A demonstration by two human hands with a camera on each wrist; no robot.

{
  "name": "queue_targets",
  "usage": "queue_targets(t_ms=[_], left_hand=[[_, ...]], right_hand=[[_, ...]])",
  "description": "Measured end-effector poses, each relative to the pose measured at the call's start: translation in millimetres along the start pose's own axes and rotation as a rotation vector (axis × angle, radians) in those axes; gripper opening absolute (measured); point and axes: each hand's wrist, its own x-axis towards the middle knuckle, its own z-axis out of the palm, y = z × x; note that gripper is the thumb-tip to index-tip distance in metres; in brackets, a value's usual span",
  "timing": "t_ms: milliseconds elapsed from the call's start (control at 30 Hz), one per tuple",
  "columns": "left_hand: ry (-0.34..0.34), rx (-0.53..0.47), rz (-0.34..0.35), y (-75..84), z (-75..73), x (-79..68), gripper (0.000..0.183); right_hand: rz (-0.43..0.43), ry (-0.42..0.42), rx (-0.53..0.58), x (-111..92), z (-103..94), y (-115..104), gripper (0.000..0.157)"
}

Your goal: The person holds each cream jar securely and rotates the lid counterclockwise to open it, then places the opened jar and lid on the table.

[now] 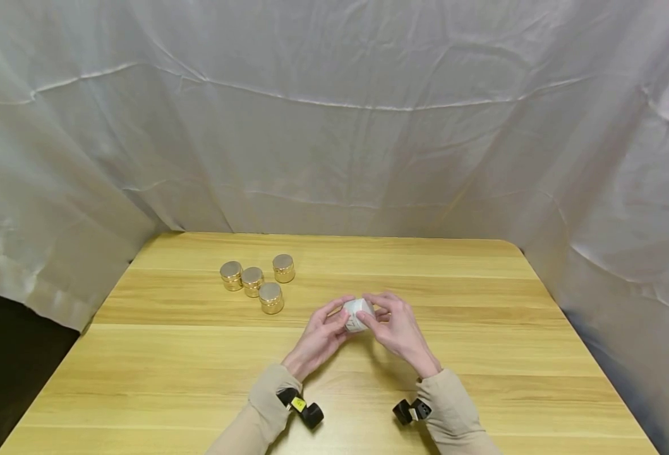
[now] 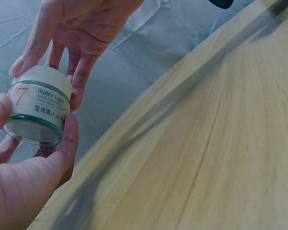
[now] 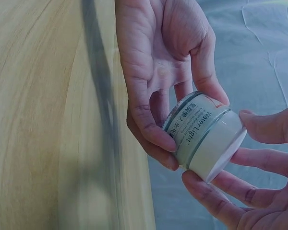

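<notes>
A cream jar (image 1: 354, 323) with a white lid (image 2: 44, 76) and a printed "Water Light" label is held up above the table between both hands. My left hand (image 1: 318, 336) grips the glass body, its thumb and fingers curled round the base end. On the other end, my right hand (image 1: 398, 327) pinches the lid between thumb and fingertips. The right wrist view shows the jar (image 3: 201, 129) tilted, the lid seated on the body. Its base looks clear and greenish at the rim in the left wrist view.
Several small gold-lidded jars (image 1: 271, 298) stand grouped on the table's left side, toward the back. The wooden table (image 1: 482, 354) is bordered by a grey-white curtain (image 1: 334, 158) behind and at the sides. A black wrist camera (image 1: 311, 415) sits by the left sleeve.
</notes>
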Motion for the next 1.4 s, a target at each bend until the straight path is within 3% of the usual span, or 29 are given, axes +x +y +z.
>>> queue_targets(t_ms=[500,600,867,1400], left_hand=[[0.037,-0.006,0.015,1.8,-0.5,-1.2,0.054],[0.034,-0.034,0.012,2.1,-1.9,-1.1,0.053],[0.007,-0.079,0.032,2.9,-4.0,-2.8,0.041],[-0.026,-0.055,0.019,4.3,-5.9,-3.9,0.049]], right_hand=[[-0.085,-0.032,0.055,-0.8,-0.4,1.3,0.038],[-0.056,-0.039,0.068,-0.7,-2.3,1.1,0.039],[0.137,-0.025,0.022,1.3,-6.3,-0.9,0.038],[0.090,-0.044,0.122,1.8,-3.2,2.2,0.035]])
